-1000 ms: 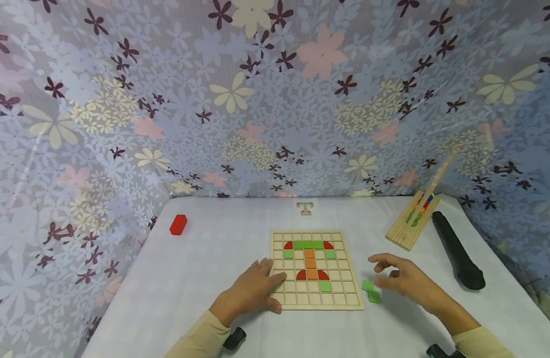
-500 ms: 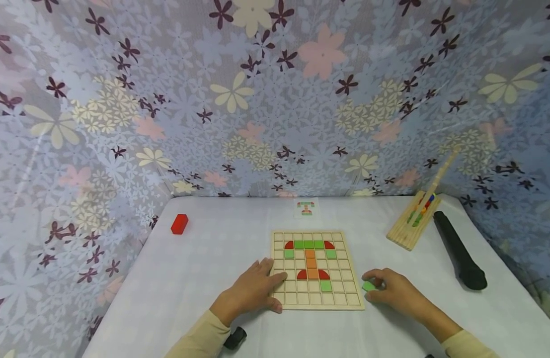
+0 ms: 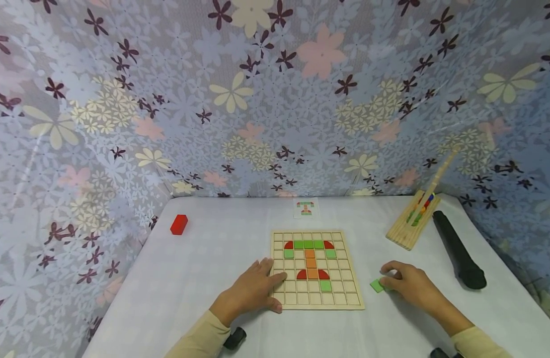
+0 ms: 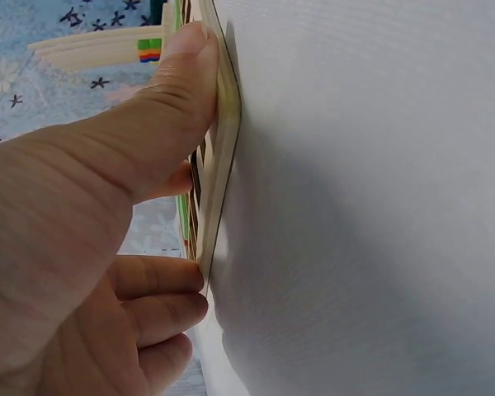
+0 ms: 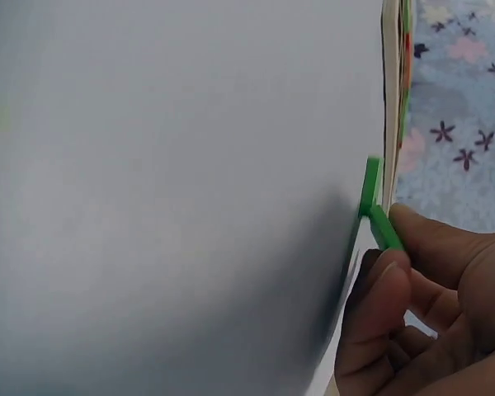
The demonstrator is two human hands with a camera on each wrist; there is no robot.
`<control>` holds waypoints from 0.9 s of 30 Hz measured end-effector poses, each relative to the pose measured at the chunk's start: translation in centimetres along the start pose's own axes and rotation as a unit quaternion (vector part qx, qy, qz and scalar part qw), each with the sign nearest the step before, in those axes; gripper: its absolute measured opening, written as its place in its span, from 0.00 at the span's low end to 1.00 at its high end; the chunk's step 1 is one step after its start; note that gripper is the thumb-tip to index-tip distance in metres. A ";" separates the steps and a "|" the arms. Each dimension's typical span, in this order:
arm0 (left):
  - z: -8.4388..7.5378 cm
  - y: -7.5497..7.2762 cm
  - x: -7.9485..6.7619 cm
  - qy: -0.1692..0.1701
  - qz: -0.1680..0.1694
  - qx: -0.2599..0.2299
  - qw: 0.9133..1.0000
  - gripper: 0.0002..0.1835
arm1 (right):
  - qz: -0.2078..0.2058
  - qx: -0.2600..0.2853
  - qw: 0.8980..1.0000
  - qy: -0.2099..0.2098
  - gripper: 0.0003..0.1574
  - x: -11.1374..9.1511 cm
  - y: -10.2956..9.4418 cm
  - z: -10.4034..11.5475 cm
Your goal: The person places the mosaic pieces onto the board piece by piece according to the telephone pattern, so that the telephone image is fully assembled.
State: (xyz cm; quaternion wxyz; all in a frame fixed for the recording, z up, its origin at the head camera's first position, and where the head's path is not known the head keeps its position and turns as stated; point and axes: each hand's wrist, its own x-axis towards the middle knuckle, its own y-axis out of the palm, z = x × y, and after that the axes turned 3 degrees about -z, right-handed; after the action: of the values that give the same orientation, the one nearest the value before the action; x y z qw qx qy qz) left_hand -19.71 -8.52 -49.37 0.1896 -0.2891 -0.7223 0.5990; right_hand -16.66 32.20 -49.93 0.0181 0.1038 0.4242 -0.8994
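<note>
My left hand (image 3: 253,286) rests with fingers spread at the left edge of a square wooden grid board (image 3: 290,298). In the left wrist view its thumb (image 4: 190,74) lies on the board's rim. Red quarter-round, green and orange square tiles sit in the board's cells. Right of the board, my right hand (image 3: 409,283) pinches a green square tile (image 5: 385,228) between thumb and finger, tilted. Another green tile (image 3: 376,285) lies on the table touching it, just beyond the fingertips. The fingers hide most of the pinched tile in the head view.
A small card (image 3: 305,208) with a coloured tile pattern lies behind the board. The red block (image 3: 179,224) is far left. At the right are a wooden stand with coloured beads (image 3: 409,231) and a long black object (image 3: 458,251). A floral cloth hangs behind the table.
My right hand has come down to the two green tiles, pinched one, and drawn back slightly right; the other tile has shifted right, away from the board. The left hand stays put.
</note>
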 end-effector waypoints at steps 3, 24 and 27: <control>0.0 0.0 0.0 0.001 0.000 0.003 1.000 0.45 | 0.004 0.036 0.999 0.009 0.19 -0.1 -0.1 -0.6; -0.2 0.0 0.0 -0.002 0.000 0.010 1.000 0.45 | 0.084 0.344 0.935 -0.021 0.32 -0.4 -1.7 -1.2; -0.2 -0.1 0.0 -0.001 -0.001 0.013 1.000 0.46 | 0.099 0.352 0.930 -0.038 0.28 -0.6 -1.6 -0.9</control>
State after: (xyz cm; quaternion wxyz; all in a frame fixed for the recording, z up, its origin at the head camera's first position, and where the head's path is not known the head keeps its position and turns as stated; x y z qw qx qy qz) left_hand -19.61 -8.37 -49.27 0.1936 -0.2852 -0.7152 0.6079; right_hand -16.13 33.92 -49.13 0.0857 0.1103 0.0668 -0.9879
